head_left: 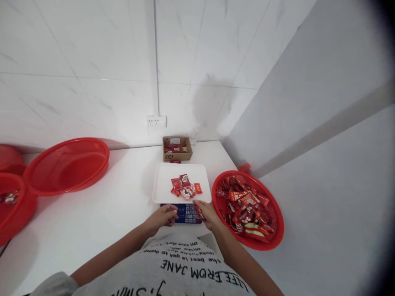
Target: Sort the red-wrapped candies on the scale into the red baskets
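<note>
In the head view, a person wearing a grey shirt [185, 267] with dark lettering works at a white counter [123, 181]. The right grip [197, 206] is closed at the fingers around a small red packet [199, 211], held at the near right corner of a white tray [163, 181]. The packet sits between thumb and fingers, partly hidden by them. The left grip [175, 213], its fingers loosely curled and partly open, hovers by the tray's near edge beside the blue keypad [182, 214] of a scale; nothing shows in its grasp.

The held packet is red and glossy, its print too small to read. On the tray, just beyond the right grip, lies a loose cluster of wrapped packets [185, 187], red and dark red with white print, several overlapping. A red basket [281, 224] heaped with similar wrappers stands to the right; a cardboard box [185, 157] holding more red packets sits beyond the tray. To the left stands a wide red basin [66, 164], near a wall socket [156, 121].
</note>
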{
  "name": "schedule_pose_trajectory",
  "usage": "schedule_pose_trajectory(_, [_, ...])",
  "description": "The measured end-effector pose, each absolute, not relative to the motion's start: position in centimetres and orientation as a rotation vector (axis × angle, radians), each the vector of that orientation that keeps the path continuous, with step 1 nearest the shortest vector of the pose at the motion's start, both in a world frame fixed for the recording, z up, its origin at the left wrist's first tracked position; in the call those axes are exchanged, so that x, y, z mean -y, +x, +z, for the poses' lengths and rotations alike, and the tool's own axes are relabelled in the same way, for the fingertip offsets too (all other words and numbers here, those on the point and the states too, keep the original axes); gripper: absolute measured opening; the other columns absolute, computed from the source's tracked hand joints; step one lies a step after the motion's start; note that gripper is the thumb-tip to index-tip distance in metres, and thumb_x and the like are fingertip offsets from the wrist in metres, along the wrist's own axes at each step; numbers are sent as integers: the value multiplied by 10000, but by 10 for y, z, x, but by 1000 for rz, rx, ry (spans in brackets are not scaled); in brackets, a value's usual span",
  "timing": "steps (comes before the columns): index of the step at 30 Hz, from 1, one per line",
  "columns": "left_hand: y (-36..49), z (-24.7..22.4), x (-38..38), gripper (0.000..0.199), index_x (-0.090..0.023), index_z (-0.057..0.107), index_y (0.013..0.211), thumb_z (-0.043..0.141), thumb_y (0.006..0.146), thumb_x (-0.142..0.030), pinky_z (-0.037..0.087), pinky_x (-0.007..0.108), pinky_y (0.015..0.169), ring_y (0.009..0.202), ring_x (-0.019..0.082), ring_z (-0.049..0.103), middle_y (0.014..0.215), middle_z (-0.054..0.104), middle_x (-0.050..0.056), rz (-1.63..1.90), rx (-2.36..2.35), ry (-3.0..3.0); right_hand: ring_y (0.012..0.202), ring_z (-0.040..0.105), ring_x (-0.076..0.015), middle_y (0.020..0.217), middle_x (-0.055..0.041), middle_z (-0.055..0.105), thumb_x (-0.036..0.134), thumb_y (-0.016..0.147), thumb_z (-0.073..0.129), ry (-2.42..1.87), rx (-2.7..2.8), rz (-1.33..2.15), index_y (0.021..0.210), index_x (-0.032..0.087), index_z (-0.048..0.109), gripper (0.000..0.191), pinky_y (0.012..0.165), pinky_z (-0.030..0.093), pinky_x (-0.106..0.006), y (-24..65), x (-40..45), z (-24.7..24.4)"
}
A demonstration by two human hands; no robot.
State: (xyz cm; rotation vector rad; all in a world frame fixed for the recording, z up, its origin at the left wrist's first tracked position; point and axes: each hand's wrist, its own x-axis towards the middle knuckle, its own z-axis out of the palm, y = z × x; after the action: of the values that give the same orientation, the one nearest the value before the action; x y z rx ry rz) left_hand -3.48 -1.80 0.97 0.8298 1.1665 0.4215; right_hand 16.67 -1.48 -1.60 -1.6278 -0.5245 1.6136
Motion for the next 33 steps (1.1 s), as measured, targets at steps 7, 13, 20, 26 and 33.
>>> schedule_pose_trajectory(7, [-24,12,21,436,-173,589,874,628,671,-557,414,264,635,684,126,529,848,614,34,318,-1076,913,738,599,-145,918,-10,644,252,561,723,-1329,799,1825,1135,227,560,597,631,474,-270,143,36,4])
schedule_pose_trajectory(13, [-19,15,18,417,-158,601,830,663,647,-528,386,262,651,706,143,540,772,616,26,426,-1075,897,806,605,-167,1054,-39,627,251,585,701,-1357,976,1718,1103,228,576,534,676,482,-300,135,38,9])
schedule_pose_trajectory(20, [-17,17,18,408,-151,559,777,704,614,-496,385,258,627,594,108,512,671,590,6,508,-1028,844,562,557,-124,609,3,613,462,744,554,-1597,1207,1617,680,172,567,297,511,393,-231,139,47,-3])
schedule_pose_trajectory(26, [-16,14,20,439,-167,492,693,617,660,-587,362,234,542,569,105,489,614,539,-15,320,-1026,1021,533,512,-118,548,20,569,303,755,525,-1546,1497,1515,580,187,527,210,537,363,-231,142,58,9])
schedule_pose_trajectory(33, [-10,7,22,465,-189,408,610,606,655,-607,304,231,487,493,89,413,523,440,-58,406,-1012,1143,572,525,-126,579,18,576,297,763,500,-1540,1481,1470,599,193,537,198,558,369,-232,139,65,11])
